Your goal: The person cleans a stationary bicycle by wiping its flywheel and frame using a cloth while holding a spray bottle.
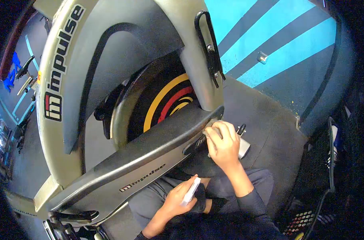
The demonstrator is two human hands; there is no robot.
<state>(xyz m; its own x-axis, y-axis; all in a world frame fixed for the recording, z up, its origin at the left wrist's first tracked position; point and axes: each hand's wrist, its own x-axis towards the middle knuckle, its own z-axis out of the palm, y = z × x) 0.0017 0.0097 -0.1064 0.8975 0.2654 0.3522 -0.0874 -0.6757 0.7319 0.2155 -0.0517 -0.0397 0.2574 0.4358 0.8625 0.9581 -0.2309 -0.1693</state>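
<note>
My left hand (pixel 178 199) is low in front of my lap, its fingers closed around a small, flat white object (pixel 191 191) whose kind I cannot make out. Farther up, my right hand (pixel 225 146) is at the front end of an exercise bike's long dark cover (pixel 150 150). Its fingers are bent together against that end, over a greyish patch; whatever they hold is hidden. The word "impulse" is printed on the cover's grey side panel (pixel 110 198). Behind the cover shows the flywheel (pixel 150 98), black with yellow and red rings.
The bike's pale frame (pixel 50 148) rises at the left, and a black looped holder (pixel 208 48) is fixed to its upright. A grey and blue wall (pixel 286 60) stands beyond. Beside my right wrist is the bike's metal foot (pixel 244 147). Dark mesh (pixel 310 180) lies at right.
</note>
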